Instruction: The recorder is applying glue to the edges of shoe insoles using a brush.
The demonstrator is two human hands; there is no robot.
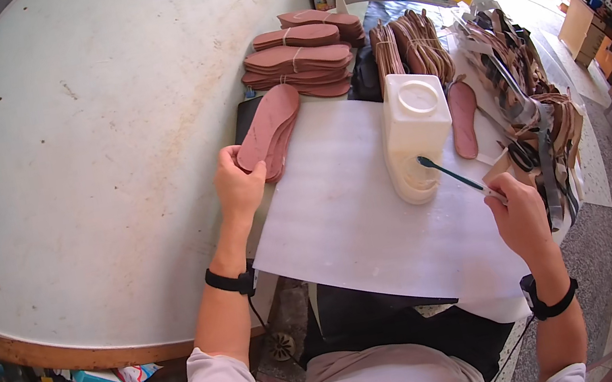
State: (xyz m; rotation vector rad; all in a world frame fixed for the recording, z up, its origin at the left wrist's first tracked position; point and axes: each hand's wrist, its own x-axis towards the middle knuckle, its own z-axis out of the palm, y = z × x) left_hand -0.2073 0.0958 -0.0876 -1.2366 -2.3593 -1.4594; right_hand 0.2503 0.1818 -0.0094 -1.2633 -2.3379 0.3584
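My left hand (241,182) is closed on the near end of a small stack of reddish-brown insoles (271,132), at the left edge of a white sheet (330,187). In my right hand (518,211) is a toothbrush (457,175) with a dark head and a pale handle end. Its head is at the opening of a white plastic container (418,118), which looks cut open and has yellowish stuff inside. Whether the bristles touch that stuff I cannot tell. One single insole (464,120) lies just right of the container.
Tied stacks of insoles (297,59) lie beyond my left hand. Bundles of brown strips (419,44) stand behind the container. Scissors (522,153) and a heap of straps and scraps (545,108) are at the right. A large pale tabletop (90,172) spreads to the left.
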